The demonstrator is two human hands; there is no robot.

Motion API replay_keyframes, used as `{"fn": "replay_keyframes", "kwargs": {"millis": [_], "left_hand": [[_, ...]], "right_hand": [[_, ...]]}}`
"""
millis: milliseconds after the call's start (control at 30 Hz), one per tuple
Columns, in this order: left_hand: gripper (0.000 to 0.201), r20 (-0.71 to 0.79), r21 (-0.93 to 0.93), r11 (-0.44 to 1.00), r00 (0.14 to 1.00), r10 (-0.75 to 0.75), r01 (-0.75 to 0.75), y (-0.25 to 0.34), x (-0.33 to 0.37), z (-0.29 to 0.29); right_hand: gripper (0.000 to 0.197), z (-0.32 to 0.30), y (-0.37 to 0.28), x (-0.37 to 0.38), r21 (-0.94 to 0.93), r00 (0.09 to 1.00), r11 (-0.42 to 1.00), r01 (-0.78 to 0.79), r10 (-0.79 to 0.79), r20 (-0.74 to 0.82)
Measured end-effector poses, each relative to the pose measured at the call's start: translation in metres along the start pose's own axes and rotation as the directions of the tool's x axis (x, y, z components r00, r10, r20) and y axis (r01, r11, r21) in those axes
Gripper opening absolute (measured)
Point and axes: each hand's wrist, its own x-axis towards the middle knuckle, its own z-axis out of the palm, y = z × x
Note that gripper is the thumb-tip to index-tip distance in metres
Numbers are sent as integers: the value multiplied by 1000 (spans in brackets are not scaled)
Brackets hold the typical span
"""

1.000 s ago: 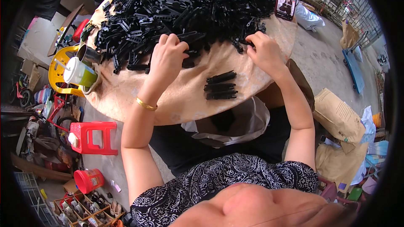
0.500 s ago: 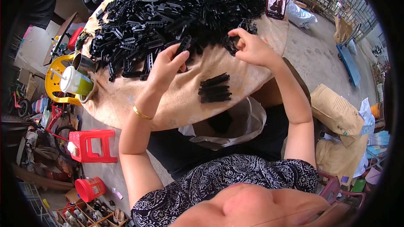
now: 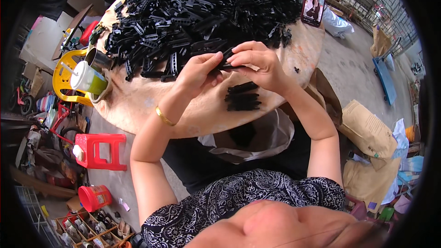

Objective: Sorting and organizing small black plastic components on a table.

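A slim black plastic piece (image 3: 226, 63) is held between my two hands just above the table's near side. My left hand (image 3: 200, 72), with a gold bangle at its wrist, pinches one end between thumb and fingers. From the other side my right hand (image 3: 261, 66) has its fingers closed on the same piece; its exact shape is partly covered. Just nearer to me lies a short stack of similar black strips (image 3: 242, 96). Beyond my hands rises a wide heap of black plastic pieces (image 3: 183, 16), many with slots along them.
The round table wears a peach cloth (image 3: 151, 115). At its left edge are a lidded cup with a straw (image 3: 85, 78) and a metal cup (image 3: 98, 58). A phone (image 3: 313, 4) stands at the far right. Below the near edge, a white bag (image 3: 271, 140) hangs open by my lap.
My hands have come together from apart. The right hand has moved left and nearer, away from the heap's edge, and both now grip one black piece. The view has shifted slightly.
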Motion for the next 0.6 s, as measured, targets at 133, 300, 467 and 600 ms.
{"fn": "replay_keyframes", "kwargs": {"millis": [133, 300, 467, 600], "left_hand": [[40, 33, 241, 970, 999, -17, 9, 4, -3, 0], [27, 72, 424, 896, 991, 111, -131, 0, -5, 9], [29, 87, 773, 544, 904, 418, -326, -10, -5, 12], [31, 201, 824, 367, 829, 522, -431, -11, -5, 13]], "right_hand": [[20, 0, 2, -6, -23, 1000, 1000, 0, 0, -7], [20, -3, -1, -8, -63, 998, 996, -67, 67, -1], [26, -7, -6, -3, -100, 998, 995, -9, 16, 65], [39, -11, -5, -6, 160, 919, 912, -377, 347, 188]]}}
